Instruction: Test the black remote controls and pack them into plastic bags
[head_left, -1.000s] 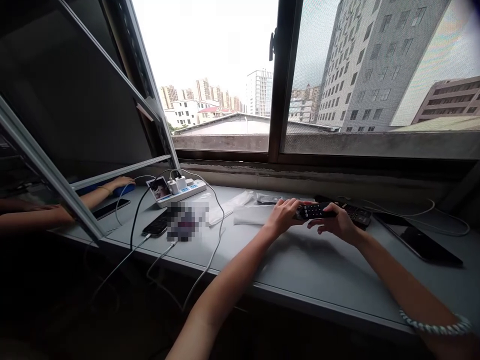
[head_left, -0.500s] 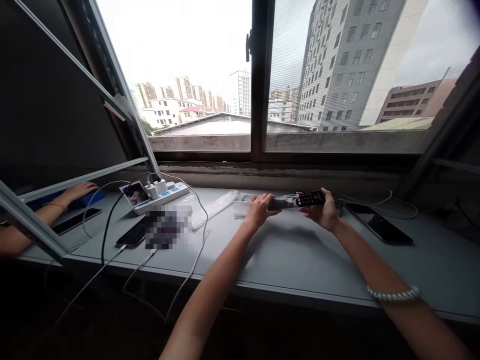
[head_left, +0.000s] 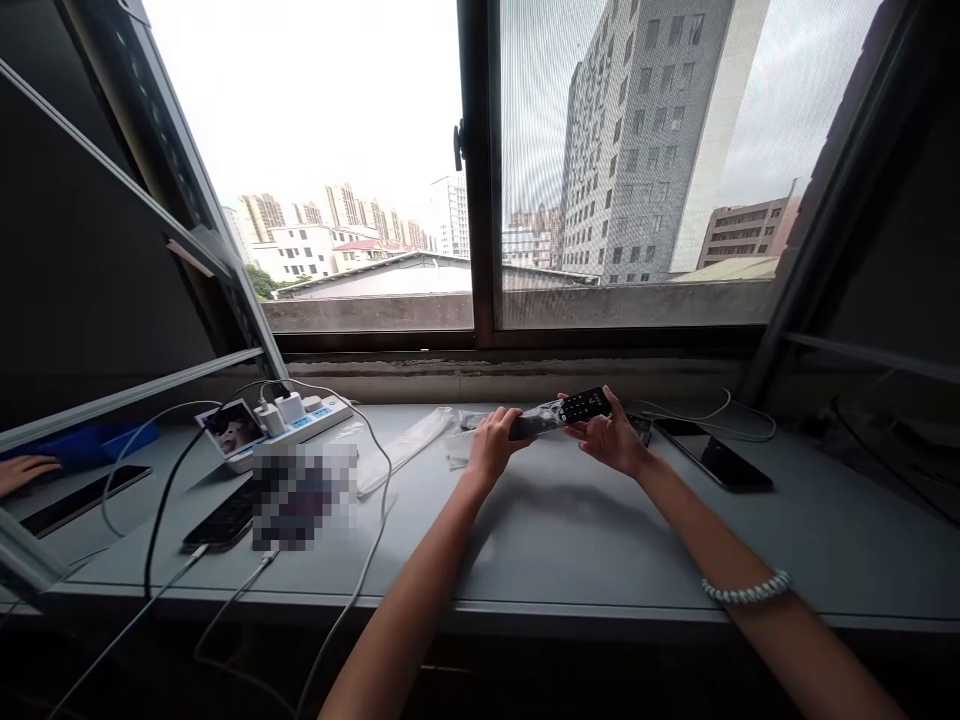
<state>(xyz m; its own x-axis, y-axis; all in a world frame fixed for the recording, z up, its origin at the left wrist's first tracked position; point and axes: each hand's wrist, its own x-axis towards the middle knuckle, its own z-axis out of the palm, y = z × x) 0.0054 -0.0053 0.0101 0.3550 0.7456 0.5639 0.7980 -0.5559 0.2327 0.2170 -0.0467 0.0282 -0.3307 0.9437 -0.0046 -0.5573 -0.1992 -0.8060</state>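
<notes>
A black remote control [head_left: 585,405] is held above the desk between my two hands, tilted with its right end higher. Clear plastic [head_left: 540,418] covers its left part, while the button end at the right is bare. My left hand [head_left: 493,445] is closed around the covered left part, with loose plastic sticking out beyond the fingers. At the other end, my right hand [head_left: 613,437] grips the bare part between thumb and fingers. Flat on the desk [head_left: 570,540] to the left lies a clear plastic sleeve [head_left: 405,452].
A dark phone [head_left: 716,455] lies at right, near a white cable. On the left are a power strip [head_left: 300,430] with chargers, a photo card [head_left: 229,430], another phone [head_left: 221,515] and trailing cables. Beyond the metal frame, another person's hand [head_left: 26,472] rests near a blue container [head_left: 124,440].
The view has shifted, so the scene sits further left and lower. Both hands still hold the remote control, now more steeply tilted. The other person's hand has drawn back to the left.
</notes>
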